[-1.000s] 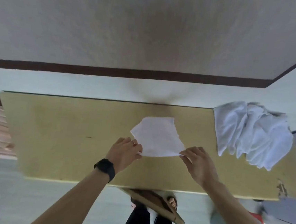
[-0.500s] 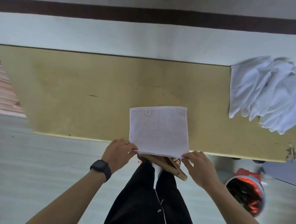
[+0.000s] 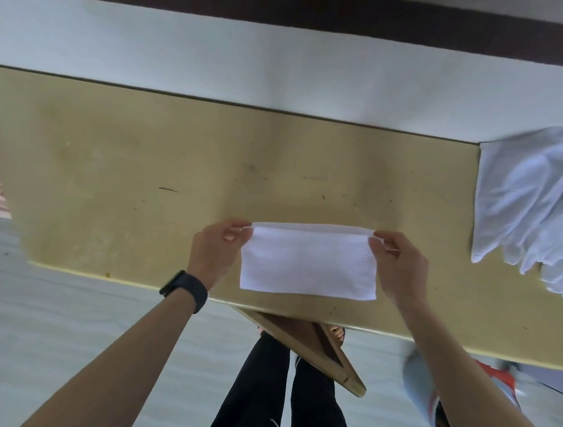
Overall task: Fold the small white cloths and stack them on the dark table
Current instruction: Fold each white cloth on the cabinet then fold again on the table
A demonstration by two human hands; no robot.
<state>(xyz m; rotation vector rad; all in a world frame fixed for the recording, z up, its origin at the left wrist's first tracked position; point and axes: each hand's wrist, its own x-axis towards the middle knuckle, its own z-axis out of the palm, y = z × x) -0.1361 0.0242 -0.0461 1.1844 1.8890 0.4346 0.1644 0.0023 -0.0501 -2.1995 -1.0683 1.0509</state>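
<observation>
**Desk:** First item?

**Operator:** I log one white cloth [image 3: 309, 262]. It is folded to a flat rectangle with a fine woven texture, and two layers show along its far edge. It lies on the table [image 3: 133, 164] at lower centre of the frame, just inside the near edge.

**Desk:** Orientation?

**Operator:** Its long axis runs left to right, parallel with that near edge.

**Desk:** Hands?

**Operator:** The left hand [image 3: 216, 248] pinches the cloth's upper left corner. The right hand [image 3: 400, 268] pinches the upper right corner likewise. I note a black watch [image 3: 185, 290] on the left wrist.

**Desk:** Remaining stock?

**Operator:** A heap of white cloths [image 3: 541, 211], rumpled in soft folds, sits on the table at the right edge of the frame. The tabletop is matte yellow-tan and scuffed. Below it I see an angled wooden brace [image 3: 308, 348] and black trousers [image 3: 255, 400].
</observation>
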